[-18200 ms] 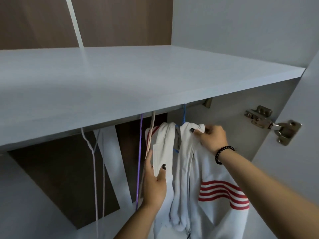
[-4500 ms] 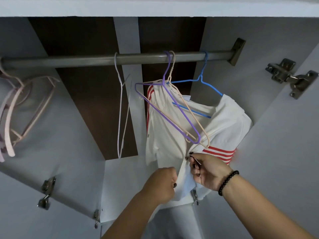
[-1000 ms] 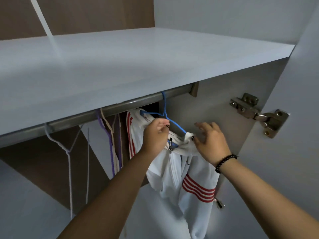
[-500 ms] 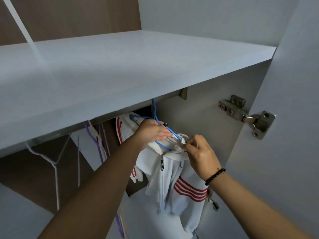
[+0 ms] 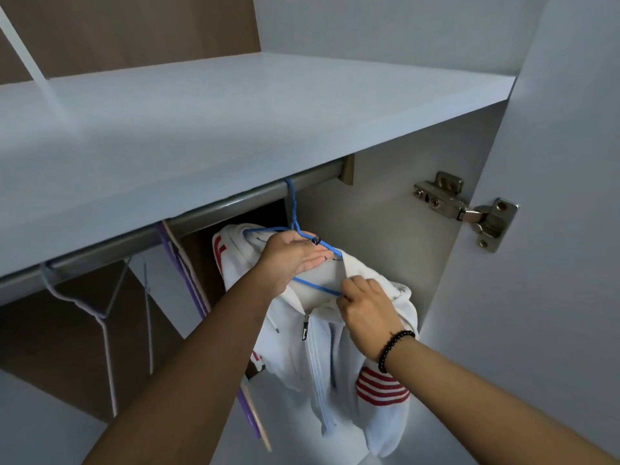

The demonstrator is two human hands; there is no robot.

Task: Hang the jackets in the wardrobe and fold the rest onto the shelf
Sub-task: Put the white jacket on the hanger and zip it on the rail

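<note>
Head view: I am on the hanging step, with 1 jacket already on the blue hanger, whose hook sits over the rail under the shelf, near the rail's right end. The jacket is white with red stripes and its zip is closed up to the collar.

My left hand lies over the hanger's neck and the jacket's left shoulder, fingers mostly straight, thumb side hidden, so I cannot tell if it grips the wire or only steadies it. My right hand pinches the collar edge just beside the hanger's lower bar, fingers curled on the cloth.

I judge this as squaring the jacket: its right shoulder looks bunched and slumped off the hanger's end. The next move calls for drawing that shoulder up and over the wire arm while the left hand keeps the hanger from swinging, then letting go with both hands.

2 hangers, purple and beige, and a white one hang to the left.
</note>
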